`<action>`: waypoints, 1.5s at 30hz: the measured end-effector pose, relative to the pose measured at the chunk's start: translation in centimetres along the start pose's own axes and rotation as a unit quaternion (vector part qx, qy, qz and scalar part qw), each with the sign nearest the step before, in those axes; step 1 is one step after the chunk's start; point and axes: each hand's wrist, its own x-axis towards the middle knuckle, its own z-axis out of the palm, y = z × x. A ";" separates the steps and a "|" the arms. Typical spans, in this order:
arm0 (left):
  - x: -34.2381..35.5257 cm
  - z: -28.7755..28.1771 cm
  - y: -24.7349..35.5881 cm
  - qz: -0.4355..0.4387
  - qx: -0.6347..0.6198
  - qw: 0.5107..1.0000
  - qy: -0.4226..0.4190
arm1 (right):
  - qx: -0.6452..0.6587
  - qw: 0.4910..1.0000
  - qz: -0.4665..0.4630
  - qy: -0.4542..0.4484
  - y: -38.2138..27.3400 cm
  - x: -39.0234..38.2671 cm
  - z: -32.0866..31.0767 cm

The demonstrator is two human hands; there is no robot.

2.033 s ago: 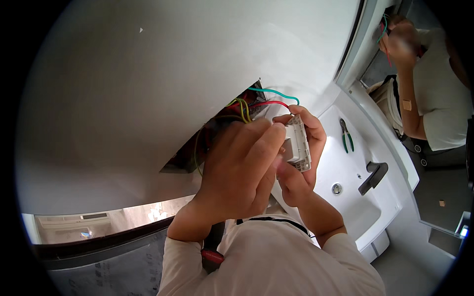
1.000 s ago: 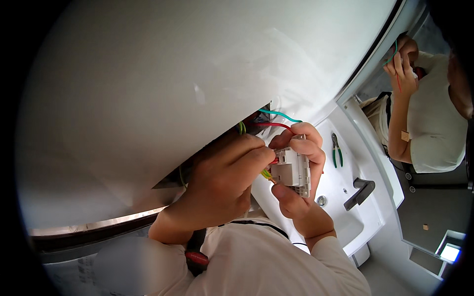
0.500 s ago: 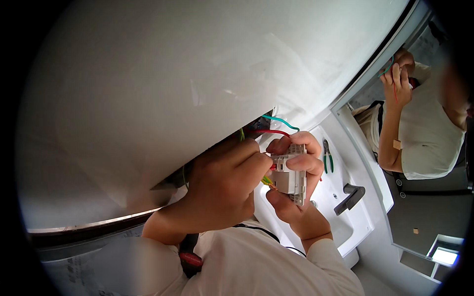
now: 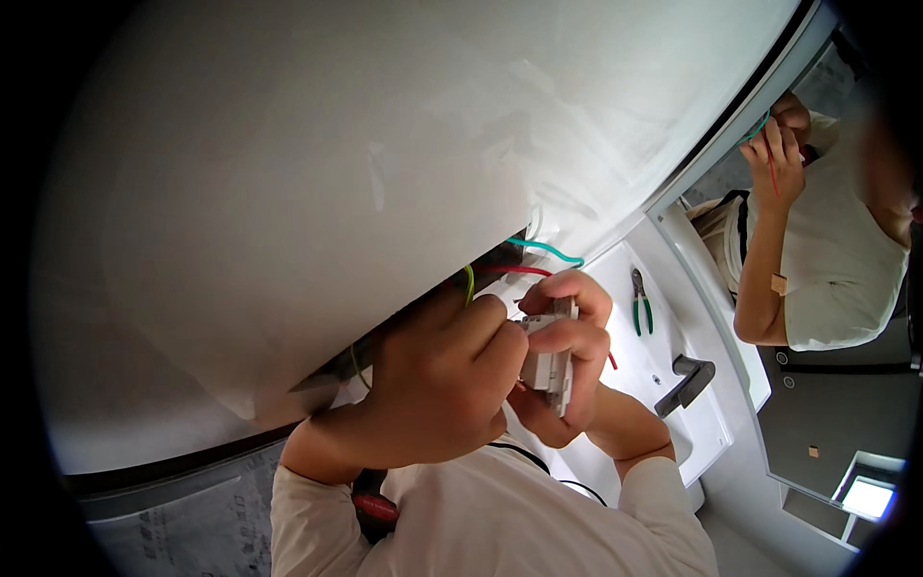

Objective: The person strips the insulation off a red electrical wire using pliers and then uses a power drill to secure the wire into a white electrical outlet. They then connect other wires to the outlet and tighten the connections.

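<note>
Left hand: My left hand [image 4: 437, 370] comes up from the lower left, wrist bent, back of the hand toward the camera, fingers curled tight. The fingertips meet the near side of the fitting; I cannot tell what they pinch, as the knuckles hide it.
Right hand: My right hand [image 4: 569, 337] reaches from the lower right and wraps around the far side, fingers folded over the front and thumb below, grasping the fitting firmly.
Fitting: A boxy white plastic fitting [image 4: 553, 373], ridged along its edge, is held between my hands, tilted, in front of the wall opening.
Wires: A smooth teal wire [image 4: 548, 250], a red wire [image 4: 524, 269] and a yellow-green wire [image 4: 469, 285] curve out of the dark, slanted opening [image 4: 423, 308].
Wall: A glossy pale panel [image 4: 288, 192], lightly smudged.
Basin: Shiny white basin [image 4: 615, 288] with green-handled pliers [image 4: 640, 306] lying in it, near a dark angular tap [image 4: 686, 387].
</note>
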 end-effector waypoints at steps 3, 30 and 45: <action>0.0 0.0 -0.4 0.005 0.013 1.000 -0.008 | -0.053 0.998 0.013 -0.026 -0.2 0.4 -0.3; -12.9 5.1 5.9 -0.302 -0.543 0.764 0.175 | -0.227 0.963 -0.118 0.085 0.1 -5.0 3.8; -6.5 7.6 2.9 -0.237 -0.786 0.504 0.269 | -0.179 0.972 -0.090 -0.120 -2.3 -4.6 0.0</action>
